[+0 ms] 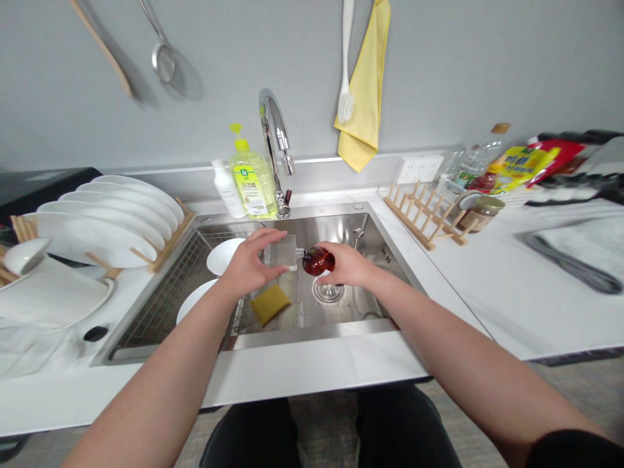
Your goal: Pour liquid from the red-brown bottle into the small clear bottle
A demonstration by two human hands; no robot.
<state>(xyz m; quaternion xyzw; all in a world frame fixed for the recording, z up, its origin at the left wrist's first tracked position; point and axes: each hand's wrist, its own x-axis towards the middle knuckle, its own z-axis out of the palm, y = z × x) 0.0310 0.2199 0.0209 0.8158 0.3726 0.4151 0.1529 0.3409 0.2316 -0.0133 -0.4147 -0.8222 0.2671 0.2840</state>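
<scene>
Over the sink (336, 330), my left hand (248, 263) grips a clear square bottle (283, 252) lying sideways, its neck pointing right. My right hand (344, 263) is closed around a small dark red-brown bottle (319, 260), also held sideways. The two bottle mouths meet, or nearly meet, between my hands; I cannot tell whether they touch. Below them a yellow sponge (270, 305) lies in the sink, left of the drain (328, 291). Two white plates, the farther plate (225, 256) and the nearer plate (192, 300), sit on the wire rack at the left.
Behind the sink stand a chrome faucet (275, 123), a yellow-green dish soap bottle (251, 179) and a white bottle (228, 188). White plates (104, 221) fill a wooden rack at left. An unfilled wooden rack (424, 214), a jar (482, 213) and a folded cloth (585, 244) are right.
</scene>
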